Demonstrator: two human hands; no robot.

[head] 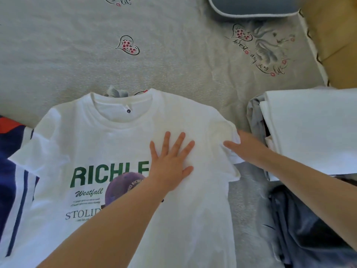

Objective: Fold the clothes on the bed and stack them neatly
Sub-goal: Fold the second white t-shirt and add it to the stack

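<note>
A white T-shirt with green "RICHLE" lettering and a purple print lies face up, spread flat on the bed, collar away from me. My left hand presses flat on the chest, fingers spread, holding nothing. My right hand is at the shirt's right sleeve: the thumb lies on top of the cloth and the fingers are hidden under the sleeve edge, pinching it. To the right sits a stack of folded clothes, with a white folded piece on top of grey ones.
A navy, white and red striped garment lies under the shirt's left side. Dark blue-grey clothes are heaped at the lower right. The grey bedspread with heart prints stretches beyond. A blue-grey pillow lies at the far edge.
</note>
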